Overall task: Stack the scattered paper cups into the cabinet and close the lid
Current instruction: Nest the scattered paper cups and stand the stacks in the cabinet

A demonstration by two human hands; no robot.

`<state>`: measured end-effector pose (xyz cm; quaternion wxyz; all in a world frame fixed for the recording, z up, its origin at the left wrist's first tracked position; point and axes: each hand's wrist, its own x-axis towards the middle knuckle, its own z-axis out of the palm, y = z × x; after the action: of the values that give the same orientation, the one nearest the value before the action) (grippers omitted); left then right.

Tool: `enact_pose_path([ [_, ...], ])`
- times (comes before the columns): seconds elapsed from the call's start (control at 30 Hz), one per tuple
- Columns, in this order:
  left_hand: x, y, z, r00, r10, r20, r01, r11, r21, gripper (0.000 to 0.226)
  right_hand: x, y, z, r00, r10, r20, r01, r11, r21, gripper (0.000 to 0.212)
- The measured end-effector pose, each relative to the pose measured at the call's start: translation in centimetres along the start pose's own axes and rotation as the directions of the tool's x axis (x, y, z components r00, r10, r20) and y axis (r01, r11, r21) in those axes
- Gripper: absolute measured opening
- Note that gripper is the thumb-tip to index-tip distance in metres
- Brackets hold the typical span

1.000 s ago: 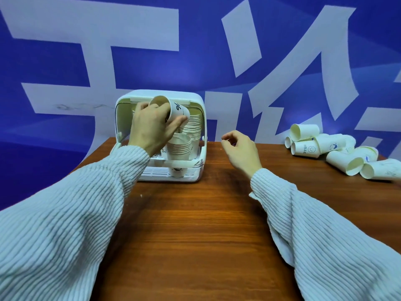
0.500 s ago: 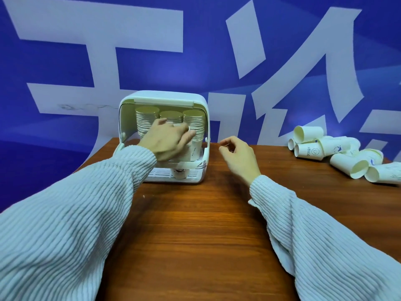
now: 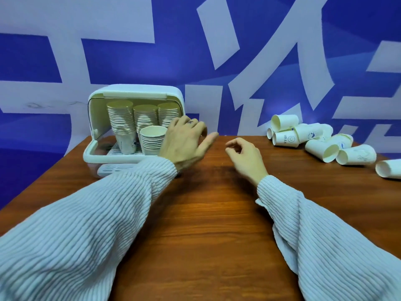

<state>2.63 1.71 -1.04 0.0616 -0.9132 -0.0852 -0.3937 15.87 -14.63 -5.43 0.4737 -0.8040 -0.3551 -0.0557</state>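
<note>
Progress: partway | cabinet [image 3: 136, 92] sitting open at worktop [image 3: 206, 213] far left, holding three tall stacks plus short front stack [image 3: 153, 139] | scattered cups [image 3: 321, 144] lying far right, awaiting stacking; lid needing closing | left hand [image 3: 184, 144] hovering beside cabinet, fingers spread, empty | right hand [image 3: 245, 155] hovering mid-worktop, fingers loosely curled, holding nothing

Beyond the left hand [image 3: 184, 144], a white cabinet [image 3: 134, 93] with cream-rimmed white cup stacks [image 3: 121, 124]; right of the right hand [image 3: 245, 155], white paper cups [image 3: 321, 148] with small blue prints; both sleeves [image 3: 86, 235] pale ribbed; reddish-brown wood-grain tabletop [image 3: 206, 235]; blue backdrop [image 3: 130, 61] with white strokes
</note>
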Motion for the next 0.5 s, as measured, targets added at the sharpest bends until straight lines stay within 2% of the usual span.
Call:
enact_pose_path([
  [0.1, 0.8, 5.3, 2.3, 0.994, 0.089, 0.065, -0.082, 0.99, -0.112, 0.057, -0.9, 1.4, -2.5, 0.999, 0.037, -0.012, -0.038, 0.999, -0.029, 0.009],
  [0.2, 1.5, 10.6, 4.7, 0.979, 0.172, 0.107, -0.147, 0.968, -0.204, 0.057, -2.2, 3.2, -6.2, 0.994, 0.103, -0.04, -0.106, 0.992, -0.066, 0.019],
  [0.37, 2.2, 18.5, 7.9, 0.959, 0.247, 0.138, -0.185, 0.917, -0.354, 0.056, -4.8, 7.7, -12.9, 0.964, 0.234, -0.125, -0.247, 0.964, -0.1, 0.016],
  [0.43, 2.4, 21.5, 9.0, 0.955, 0.264, 0.131, -0.191, 0.892, -0.411, 0.058, -5.9, 9.3, -15.5, 0.943, 0.276, -0.188, -0.301, 0.946, -0.122, 0.017],
  [0.5, 2.2, 24.5, 9.7, 0.957, 0.26, 0.13, -0.165, 0.854, -0.493, 0.059, -6.8, 10.3, -18.3, 0.895, 0.318, -0.313, -0.373, 0.919, -0.131, 0.022],
])
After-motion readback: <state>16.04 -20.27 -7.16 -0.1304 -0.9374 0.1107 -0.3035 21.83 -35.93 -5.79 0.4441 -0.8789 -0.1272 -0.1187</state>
